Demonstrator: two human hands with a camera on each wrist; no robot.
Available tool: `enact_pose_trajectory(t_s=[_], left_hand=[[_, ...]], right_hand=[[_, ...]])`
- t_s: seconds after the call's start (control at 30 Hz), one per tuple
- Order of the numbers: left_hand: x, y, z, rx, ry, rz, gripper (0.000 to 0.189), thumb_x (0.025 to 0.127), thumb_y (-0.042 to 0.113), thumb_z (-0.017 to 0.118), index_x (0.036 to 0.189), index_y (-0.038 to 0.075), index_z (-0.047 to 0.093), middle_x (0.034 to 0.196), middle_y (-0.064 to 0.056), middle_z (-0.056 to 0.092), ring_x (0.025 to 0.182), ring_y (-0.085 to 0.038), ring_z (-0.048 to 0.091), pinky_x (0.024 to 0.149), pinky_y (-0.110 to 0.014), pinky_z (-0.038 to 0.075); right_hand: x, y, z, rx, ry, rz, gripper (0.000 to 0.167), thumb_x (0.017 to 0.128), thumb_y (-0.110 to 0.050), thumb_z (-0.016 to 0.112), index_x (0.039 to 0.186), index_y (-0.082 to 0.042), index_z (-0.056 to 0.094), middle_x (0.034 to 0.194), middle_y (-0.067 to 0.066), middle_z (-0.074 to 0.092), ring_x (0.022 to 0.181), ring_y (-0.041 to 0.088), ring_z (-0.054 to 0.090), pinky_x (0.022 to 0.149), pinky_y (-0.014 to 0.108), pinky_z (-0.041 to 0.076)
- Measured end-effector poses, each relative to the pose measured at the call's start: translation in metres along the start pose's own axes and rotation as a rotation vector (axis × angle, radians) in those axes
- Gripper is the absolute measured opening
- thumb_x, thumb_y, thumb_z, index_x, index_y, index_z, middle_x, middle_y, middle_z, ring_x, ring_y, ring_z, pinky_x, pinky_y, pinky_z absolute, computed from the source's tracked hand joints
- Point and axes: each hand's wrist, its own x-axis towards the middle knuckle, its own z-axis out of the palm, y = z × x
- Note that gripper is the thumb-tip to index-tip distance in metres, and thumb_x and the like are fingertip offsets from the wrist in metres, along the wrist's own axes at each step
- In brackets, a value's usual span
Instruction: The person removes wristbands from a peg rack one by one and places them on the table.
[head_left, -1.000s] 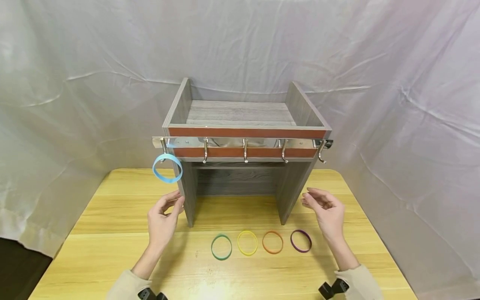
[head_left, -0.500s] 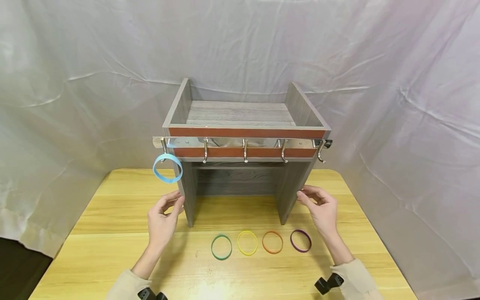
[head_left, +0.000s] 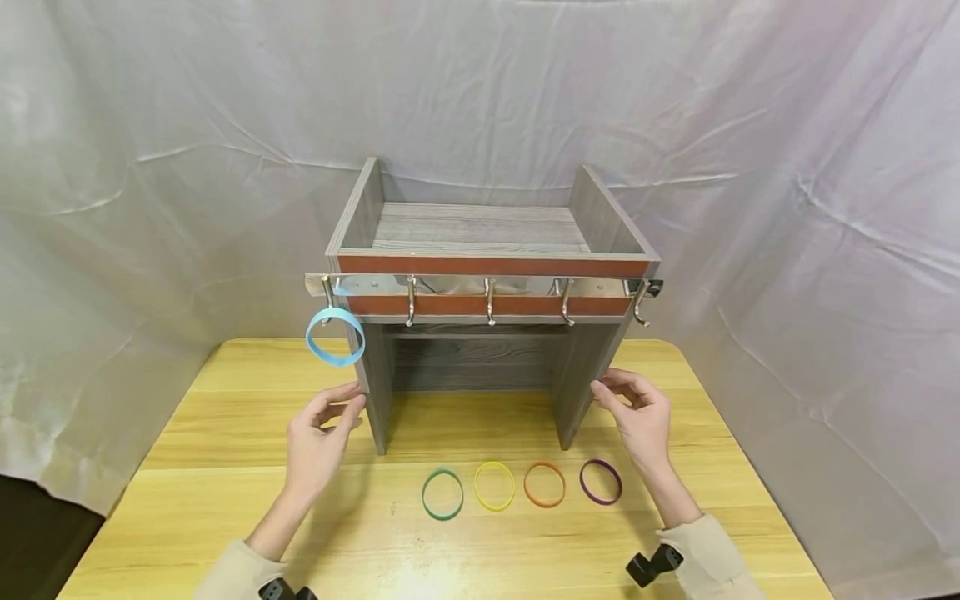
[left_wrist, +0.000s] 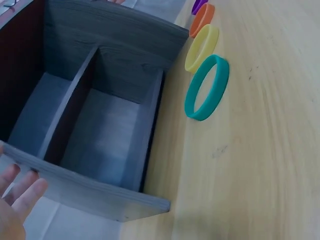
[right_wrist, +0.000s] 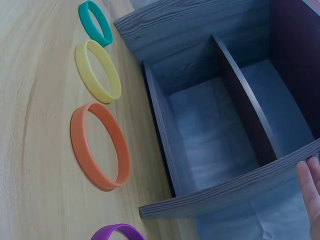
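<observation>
My left hand [head_left: 318,442] is beside the left panel of a grey wooden shelf unit [head_left: 491,306], its fingertips right at the panel's front edge. At the opposite side my right hand [head_left: 643,423] touches the outside of the right panel, fingers loosely bent. A light blue wristband [head_left: 335,313] hangs from the leftmost hook of a metal hook rail [head_left: 525,286] across the unit's front. On the table in front lie a green wristband [left_wrist: 220,92], a yellow wristband [left_wrist: 212,42], an orange wristband [right_wrist: 82,155] and a purple wristband [right_wrist: 105,232], in a row.
The unit stands on a light wooden table [head_left: 225,467]. Grey-white cloth [head_left: 187,233] hangs behind and at both sides. The rail's ends jut out past the panels, and its hooks point forward.
My right hand has moved left to the right panel. My left hand has drawn slightly to the left. The wristbands have stayed where they were.
</observation>
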Motion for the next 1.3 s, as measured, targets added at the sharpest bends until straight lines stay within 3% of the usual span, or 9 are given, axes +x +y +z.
enact_pose_trajectory(t_s=[0.27,0.57,0.83,1.1,1.3], left_hand=[[0.012,0.021,-0.022,-0.005,-0.007,0.062,0.021,0.098,-0.01,0.066,0.118,-0.012,0.071,0.104,0.02,0.075,0.084,0.002,0.076,0.072,-0.02,0.068],[0.024,0.044,-0.037,-0.06,-0.053,0.117,0.022,0.095,-0.014,0.066,0.118,-0.016,0.069,0.1,0.009,0.079,0.082,-0.004,0.078,0.072,-0.021,0.068],[0.028,0.06,-0.038,-0.084,-0.093,0.194,0.025,0.093,-0.018,0.066,0.118,-0.016,0.067,0.103,0.006,0.079,0.084,-0.005,0.078,0.072,-0.019,0.068],[0.034,0.068,-0.031,-0.118,-0.081,0.206,0.023,0.094,-0.016,0.067,0.117,-0.014,0.068,0.097,0.007,0.078,0.083,-0.006,0.078,0.073,-0.02,0.068],[0.038,0.071,-0.028,-0.151,-0.071,0.217,0.017,0.094,-0.016,0.066,0.111,-0.018,0.067,0.113,0.005,0.08,0.083,-0.006,0.077,0.073,-0.021,0.068]], right_hand=[[0.0,0.0,0.0,0.004,0.001,0.009,0.018,0.086,0.02,0.073,0.101,0.023,0.066,0.086,-0.004,0.076,0.073,0.005,0.072,0.064,0.019,0.066],[0.001,0.0,-0.001,0.003,-0.005,-0.001,0.018,0.085,0.02,0.073,0.101,0.023,0.065,0.086,-0.004,0.076,0.073,0.005,0.073,0.063,0.022,0.067],[0.001,-0.001,-0.001,0.008,-0.013,-0.008,0.017,0.085,0.021,0.073,0.1,0.023,0.066,0.086,-0.004,0.077,0.073,0.006,0.073,0.063,0.023,0.068],[0.001,0.0,-0.001,0.025,-0.02,-0.022,0.017,0.084,0.022,0.073,0.1,0.024,0.066,0.087,-0.003,0.077,0.073,0.006,0.073,0.063,0.022,0.067],[0.002,0.001,-0.002,0.018,-0.023,-0.013,0.018,0.084,0.022,0.073,0.101,0.023,0.066,0.087,-0.003,0.077,0.073,0.006,0.073,0.064,0.024,0.068]])
